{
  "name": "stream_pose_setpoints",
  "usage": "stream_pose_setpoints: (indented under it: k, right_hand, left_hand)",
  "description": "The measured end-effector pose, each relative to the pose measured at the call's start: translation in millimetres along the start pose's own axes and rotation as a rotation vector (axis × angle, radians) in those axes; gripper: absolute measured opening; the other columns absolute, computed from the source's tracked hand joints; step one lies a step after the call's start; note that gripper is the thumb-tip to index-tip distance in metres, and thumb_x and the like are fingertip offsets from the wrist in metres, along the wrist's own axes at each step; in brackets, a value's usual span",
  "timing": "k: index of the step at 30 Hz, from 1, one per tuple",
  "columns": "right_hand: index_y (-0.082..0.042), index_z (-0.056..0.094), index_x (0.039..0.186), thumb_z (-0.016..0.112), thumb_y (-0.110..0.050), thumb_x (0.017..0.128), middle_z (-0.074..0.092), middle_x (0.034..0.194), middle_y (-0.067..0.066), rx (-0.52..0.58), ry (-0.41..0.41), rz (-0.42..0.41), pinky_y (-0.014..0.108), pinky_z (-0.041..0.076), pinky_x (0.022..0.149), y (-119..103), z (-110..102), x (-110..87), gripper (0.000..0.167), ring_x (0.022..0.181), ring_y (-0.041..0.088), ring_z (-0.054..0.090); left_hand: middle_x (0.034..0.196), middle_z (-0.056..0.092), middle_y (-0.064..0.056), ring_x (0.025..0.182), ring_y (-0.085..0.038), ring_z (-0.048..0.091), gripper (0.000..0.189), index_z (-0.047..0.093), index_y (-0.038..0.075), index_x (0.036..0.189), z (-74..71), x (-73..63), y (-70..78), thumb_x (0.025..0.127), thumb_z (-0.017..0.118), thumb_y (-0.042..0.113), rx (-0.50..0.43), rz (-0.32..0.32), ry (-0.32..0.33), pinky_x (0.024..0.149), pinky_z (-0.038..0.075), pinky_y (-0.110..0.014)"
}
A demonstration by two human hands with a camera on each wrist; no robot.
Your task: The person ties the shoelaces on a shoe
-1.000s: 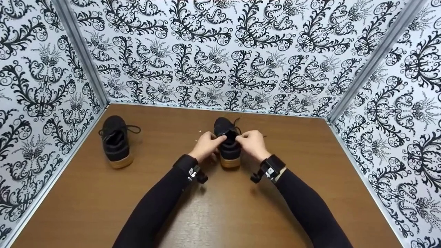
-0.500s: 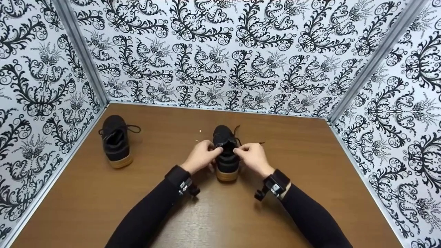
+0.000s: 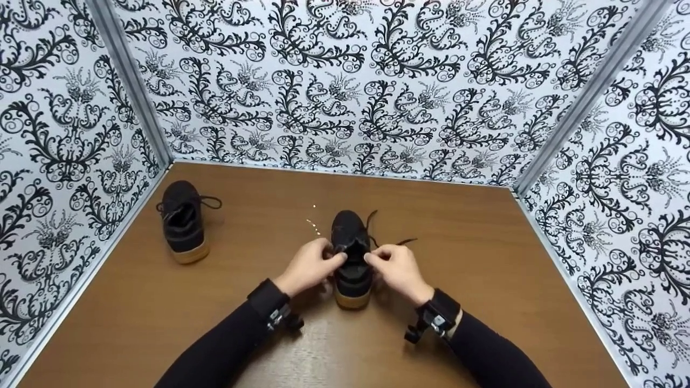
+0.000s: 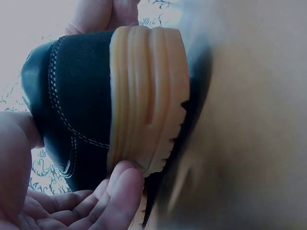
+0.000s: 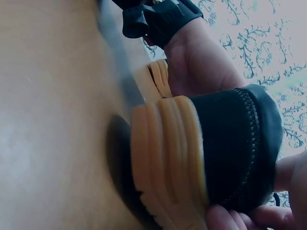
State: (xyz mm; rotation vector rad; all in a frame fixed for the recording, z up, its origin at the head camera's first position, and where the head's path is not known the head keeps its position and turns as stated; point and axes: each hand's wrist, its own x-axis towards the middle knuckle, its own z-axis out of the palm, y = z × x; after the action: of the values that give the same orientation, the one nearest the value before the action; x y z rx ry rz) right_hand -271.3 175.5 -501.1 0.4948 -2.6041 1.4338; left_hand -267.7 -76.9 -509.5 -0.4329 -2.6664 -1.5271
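A black shoe (image 3: 347,229) with a tan sole stands mid-table, toe pointing away and heel towards me. My left hand (image 3: 310,265) grips the left edge of its opening, the thumb at the rim and other fingers down the outer side. On the opposite edge, my right hand (image 3: 399,269) pinches the collar between thumb and fingers. A loose lace (image 3: 407,241) trails out to the shoe's right. Both wrist views show the stitched heel and ridged tan sole (image 4: 148,96) close up, with a dark shadow beside the sole. Some fingertips are hidden behind the shoe.
A matching black shoe (image 3: 180,196) with a looped lace stands at the far left of the brown table (image 3: 458,215). Small white specks (image 3: 312,226) lie left of the held shoe. Patterned walls (image 3: 334,97) enclose the back and sides.
Both hands have brought the shoe towards me, gripping it at the opening throughout. The trailing lace has come along with it. The other shoe stays in place.
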Motion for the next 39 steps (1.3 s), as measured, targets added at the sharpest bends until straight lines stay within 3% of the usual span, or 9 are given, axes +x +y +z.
stream_pose_setpoints:
  k: [6, 12, 24, 29, 33, 39]
  right_hand:
    - [-0.009, 0.085, 0.094, 0.079, -0.013, 0.099, 0.078, 0.085, -0.001, 0.052, -0.05, -0.017, 0.024, 0.056, 0.06, -3.6, -0.9, -12.0, 0.009, 0.065, 0.02, 0.07]
    - [-0.007, 0.083, 0.092, 0.079, -0.008, 0.097, 0.077, 0.084, 0.002, 0.097, -0.081, 0.023, 0.026, 0.058, 0.057, -1.6, -1.2, -20.2, 0.007, 0.065, 0.037, 0.073]
    - [-0.004, 0.075, 0.091, 0.077, -0.006, 0.094, 0.072, 0.079, 0.0, 0.143, -0.19, 0.032, 0.028, 0.058, 0.056, -6.3, -3.4, -27.2, 0.005, 0.063, 0.028, 0.073]
    - [-0.005, 0.072, 0.089, 0.077, -0.005, 0.092, 0.072, 0.076, 0.0, 0.129, -0.274, 0.035, 0.027, 0.058, 0.055, -10.3, -8.0, -25.7, 0.006, 0.063, 0.037, 0.075]
    - [-0.005, 0.071, 0.088, 0.074, -0.006, 0.09, 0.073, 0.073, -0.001, 0.097, -0.334, 0.027, 0.025, 0.056, 0.055, -11.0, -10.5, -24.6, 0.004, 0.063, 0.044, 0.076]
    - [-0.009, 0.07, 0.086, 0.073, -0.008, 0.089, 0.073, 0.073, 0.0, 0.083, -0.402, 0.039, 0.025, 0.056, 0.056, -10.2, -15.2, -23.7, 0.005, 0.06, 0.031, 0.076]
  left_hand:
    - [0.086, 0.068, 0.002, 0.068, -0.012, 0.065, 0.025, 0.072, 0.008, 0.107, 2.4, -10.5, -0.9, 0.1, 0.074, 0.031, 0.016, 0.027, 0.007, 0.069, 0.056, -0.034]
    - [0.084, 0.068, 0.002, 0.061, -0.012, 0.065, 0.024, 0.071, 0.008, 0.107, 4.0, -21.3, 1.4, 0.1, 0.074, 0.03, 0.01, 0.027, -0.018, 0.062, 0.057, -0.034]
    - [0.085, 0.068, 0.0, 0.056, -0.013, 0.065, 0.023, 0.07, 0.007, 0.109, 3.8, -38.1, 5.6, 0.099, 0.074, 0.027, -0.023, 0.001, -0.055, 0.056, 0.058, -0.034]
    - [0.083, 0.067, -0.001, 0.056, -0.013, 0.064, 0.019, 0.069, 0.006, 0.106, 0.9, -43.7, 10.7, 0.097, 0.074, 0.023, -0.024, 0.011, -0.06, 0.056, 0.057, -0.034]
    - [0.08, 0.067, -0.003, 0.053, -0.013, 0.064, 0.021, 0.066, 0.005, 0.106, 1.0, -47.4, 13.5, 0.097, 0.072, 0.022, -0.061, -0.02, -0.105, 0.052, 0.058, -0.035]
    - [0.08, 0.069, -0.005, 0.055, -0.014, 0.064, 0.023, 0.065, 0.004, 0.108, 1.2, -50.9, 17.3, 0.097, 0.074, 0.022, -0.064, -0.031, -0.16, 0.052, 0.059, -0.035]
